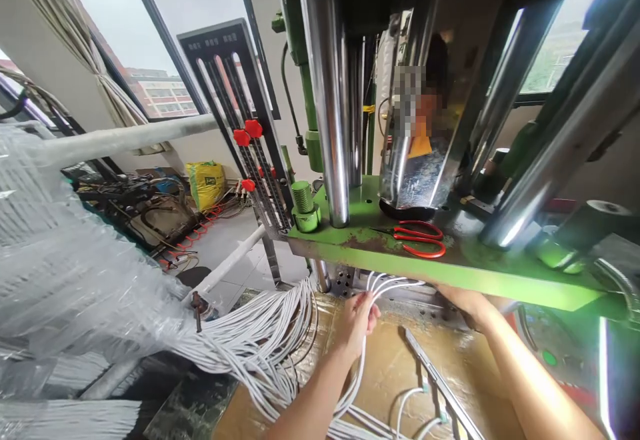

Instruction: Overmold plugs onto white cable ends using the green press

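Several white cables (pixel 395 284) fan out from my left hand (pixel 361 315), whose fingers are closed around them just in front of the green machine plate. The cables' far ends reach in beneath the plate's front edge. My right hand (pixel 467 303) reaches under that same edge, and its fingers are hidden there. Below and between my forearms lies a long metal strip (pixel 440 380), with cable ends attached along it. A large bundle of white cables (pixel 260 333) spreads over the tan work surface (pixel 385 360) to the left of my left arm.
The green plate (pixel 360 253) carries shiny steel columns (pixel 330 113) and red-handled scissors (pixel 423 237). At the left stand plastic-wrapped cable bundles (pixel 60 240) on a rack. A slotted black frame (pixel 240 120) with red knobs rises beside the press. A yellow bag (pixel 205 185) lies behind.
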Tool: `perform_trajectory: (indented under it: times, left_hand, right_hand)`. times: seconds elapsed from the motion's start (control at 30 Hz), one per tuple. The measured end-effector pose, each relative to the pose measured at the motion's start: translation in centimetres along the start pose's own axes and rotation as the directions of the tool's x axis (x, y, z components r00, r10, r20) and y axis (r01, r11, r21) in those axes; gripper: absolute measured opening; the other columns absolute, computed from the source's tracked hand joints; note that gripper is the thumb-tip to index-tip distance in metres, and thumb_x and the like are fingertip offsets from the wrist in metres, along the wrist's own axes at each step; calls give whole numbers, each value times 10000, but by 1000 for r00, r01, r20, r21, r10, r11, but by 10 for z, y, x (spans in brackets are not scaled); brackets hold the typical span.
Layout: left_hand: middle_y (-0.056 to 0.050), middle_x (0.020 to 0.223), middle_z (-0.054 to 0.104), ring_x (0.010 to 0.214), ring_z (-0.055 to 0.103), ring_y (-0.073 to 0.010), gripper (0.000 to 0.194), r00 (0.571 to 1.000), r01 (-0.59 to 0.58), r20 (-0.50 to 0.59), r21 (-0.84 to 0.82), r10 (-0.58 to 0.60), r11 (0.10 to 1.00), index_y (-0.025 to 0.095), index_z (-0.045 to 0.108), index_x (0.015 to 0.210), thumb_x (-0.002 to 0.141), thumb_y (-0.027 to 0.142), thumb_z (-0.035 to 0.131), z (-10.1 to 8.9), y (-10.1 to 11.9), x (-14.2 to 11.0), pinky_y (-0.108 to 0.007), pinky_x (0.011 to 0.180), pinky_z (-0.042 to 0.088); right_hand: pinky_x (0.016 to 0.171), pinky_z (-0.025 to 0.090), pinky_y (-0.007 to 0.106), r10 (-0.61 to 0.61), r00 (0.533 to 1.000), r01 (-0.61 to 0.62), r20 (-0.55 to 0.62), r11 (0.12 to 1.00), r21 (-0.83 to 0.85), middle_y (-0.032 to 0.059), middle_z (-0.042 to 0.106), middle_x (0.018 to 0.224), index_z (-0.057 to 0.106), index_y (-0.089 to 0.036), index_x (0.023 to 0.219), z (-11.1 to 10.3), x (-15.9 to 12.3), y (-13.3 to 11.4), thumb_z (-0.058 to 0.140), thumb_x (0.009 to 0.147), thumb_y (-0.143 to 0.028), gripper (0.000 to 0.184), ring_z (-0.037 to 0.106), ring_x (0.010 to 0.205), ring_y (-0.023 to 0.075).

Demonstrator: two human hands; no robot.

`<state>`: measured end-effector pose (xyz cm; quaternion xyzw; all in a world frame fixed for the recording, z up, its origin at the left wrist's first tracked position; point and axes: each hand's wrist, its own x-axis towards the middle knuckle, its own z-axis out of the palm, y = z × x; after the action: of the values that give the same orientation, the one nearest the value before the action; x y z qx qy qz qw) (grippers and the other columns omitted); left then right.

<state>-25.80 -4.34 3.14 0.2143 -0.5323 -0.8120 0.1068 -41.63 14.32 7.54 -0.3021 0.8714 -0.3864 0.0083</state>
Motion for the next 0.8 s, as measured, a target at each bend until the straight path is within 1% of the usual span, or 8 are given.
perform_trajectory:
  times: [0.1,0.17,0.23,0.33,0.43,0.63,0.73,0.8]
  left_hand:
    - [86,507,416,358,250,-15,437,997,11,82,20,-13,1000,123,617,954,806,534,625,-11,23,-14,-187,376,99]
    - [89,500,395,359,229,-15,398,975,103,193,41,-109,994,120,622,946,807,492,644,-22,38,-29,-192,378,91]
    - [85,512,399,370,214,-11,387,927,239,282,67,-249,969,115,621,919,774,467,687,-32,45,-47,-190,379,73]
    - [89,509,382,370,183,-10,416,850,397,335,102,-407,912,116,612,903,735,484,710,-39,41,-72,-189,377,40]
    - [85,501,392,356,192,-14,405,811,458,353,111,-466,882,122,600,914,750,482,686,-36,29,-90,-191,374,39]
    - [57,499,468,334,245,-23,346,808,461,365,98,-463,882,116,589,938,766,409,656,-28,21,-107,-206,375,71]
    - [51,503,480,343,246,-29,368,805,468,369,89,-466,879,120,596,961,764,426,647,-21,23,-113,-216,390,83]
    - [77,494,416,365,199,-26,411,823,443,357,82,-442,893,125,609,993,781,476,636,-14,22,-121,-219,410,74]
  right_hand:
    - [959,421,427,7,984,-19,176,998,68,79,703,939,686,-231,932,-5,-18,-11,509,836,-582,404,588,1014,282]
    - [845,457,382,40,963,-72,266,991,113,54,674,818,639,-227,825,-8,-41,-18,449,867,-579,403,600,855,245]
    - [653,447,315,102,933,-165,344,973,160,5,578,662,539,-231,724,-11,-70,-21,383,906,-574,418,536,651,181]
    - [453,301,255,194,869,-327,456,916,232,-59,362,549,393,-237,675,-9,-113,-15,314,922,-607,452,344,479,113]
    - [423,204,243,231,820,-430,523,852,298,-71,293,573,365,-233,682,-3,-145,-5,313,903,-651,476,275,467,91]
    - [473,209,260,184,840,-436,510,790,432,-63,312,552,385,-216,625,-5,-174,-3,391,892,-643,504,282,499,93]
    - [455,186,264,198,831,-449,520,790,417,-71,283,546,362,-230,631,-7,-178,-5,360,892,-652,496,250,473,95]
    - [448,222,267,218,829,-443,515,817,369,-66,311,544,370,-239,639,-6,-180,-3,329,901,-643,483,290,463,106]
